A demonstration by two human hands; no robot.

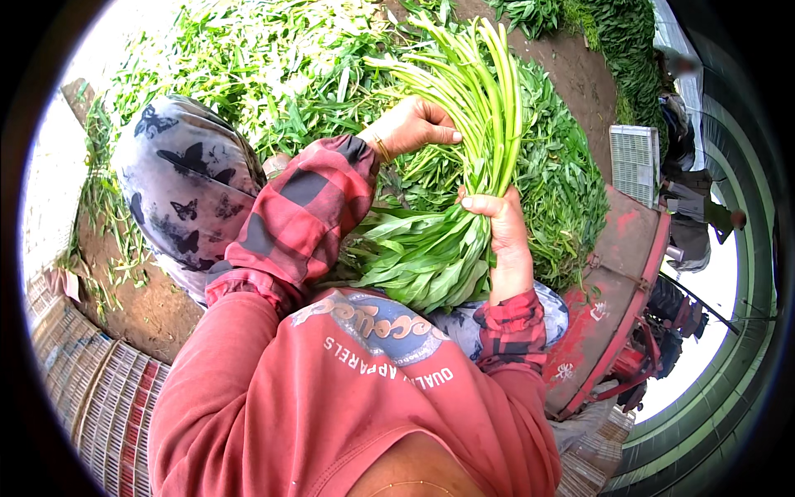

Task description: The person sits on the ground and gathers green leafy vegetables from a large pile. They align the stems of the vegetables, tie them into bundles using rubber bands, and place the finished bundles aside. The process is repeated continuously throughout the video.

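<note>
A thick bunch of water spinach (428, 255) is in front of my chest, its pale green stems fanned upward and away from me, its leaves hanging toward my lap. Around the lower stems, just above the leaves, my right hand (500, 223) is closed in a fist. Higher up, my left hand (422, 127), with a gold bangle at the wrist, pinches stems at the bunch's left side; its fingertips are partly hidden. Loose greens (261, 68) cover the ground beyond my left knee (186, 186). Another heap of greens (559, 186) lies right behind the bunch.
A red metal vehicle body (602, 304) stands close on my right, with a pale plastic crate (635, 163) beyond it. Slatted crates (118, 404) are at lower left. Stacked greens (627, 68) rise at upper right. People (689, 211) are at the far right.
</note>
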